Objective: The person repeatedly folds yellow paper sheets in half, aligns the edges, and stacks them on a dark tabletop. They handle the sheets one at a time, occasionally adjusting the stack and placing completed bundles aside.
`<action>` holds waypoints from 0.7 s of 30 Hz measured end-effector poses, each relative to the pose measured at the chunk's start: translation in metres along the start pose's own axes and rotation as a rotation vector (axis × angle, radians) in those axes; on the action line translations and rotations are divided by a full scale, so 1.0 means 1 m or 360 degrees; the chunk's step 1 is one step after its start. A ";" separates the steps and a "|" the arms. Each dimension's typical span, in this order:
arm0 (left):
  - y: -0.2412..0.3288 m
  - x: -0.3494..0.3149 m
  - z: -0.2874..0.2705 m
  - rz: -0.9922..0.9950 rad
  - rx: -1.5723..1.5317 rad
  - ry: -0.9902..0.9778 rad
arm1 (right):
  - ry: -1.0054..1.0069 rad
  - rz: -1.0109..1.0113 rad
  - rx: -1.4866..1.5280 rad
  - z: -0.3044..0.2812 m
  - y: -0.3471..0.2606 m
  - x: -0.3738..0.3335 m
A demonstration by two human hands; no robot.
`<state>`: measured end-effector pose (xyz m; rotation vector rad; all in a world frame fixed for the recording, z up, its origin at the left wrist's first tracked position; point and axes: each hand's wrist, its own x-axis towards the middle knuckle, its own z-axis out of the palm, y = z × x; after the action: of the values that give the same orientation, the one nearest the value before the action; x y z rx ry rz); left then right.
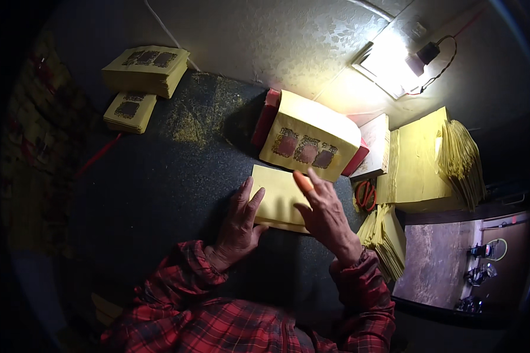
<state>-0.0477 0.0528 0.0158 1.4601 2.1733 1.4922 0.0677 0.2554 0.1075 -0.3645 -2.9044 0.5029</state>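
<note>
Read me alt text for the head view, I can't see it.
A person's left hand and right hand flank plain yellow paper on a dark table, an orange cover on one right finger. Beyond lies a stack of printed yellow sheets lit by a lamp; red-handled scissors lie to the right.

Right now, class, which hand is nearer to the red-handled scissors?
Right. The right hand is left of the scissors; the left hand is farther left, at the left edge of the yellow paper.
</note>
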 end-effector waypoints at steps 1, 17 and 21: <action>-0.002 0.000 0.000 -0.0008 -0.0005 -0.0007 | 0.0096 -0.0076 -0.0186 -0.005 0.005 0.018; 0.003 0.004 -0.007 -0.0013 -0.0118 0.0032 | -0.0670 0.0179 0.0096 0.000 0.007 -0.022; -0.004 0.003 -0.001 0.0050 -0.0030 0.0066 | 0.0017 -0.0058 -0.0197 -0.007 0.004 0.027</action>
<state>-0.0518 0.0545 0.0145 1.4767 2.1633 1.5624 0.0444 0.2684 0.1160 -0.3288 -2.9341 0.3153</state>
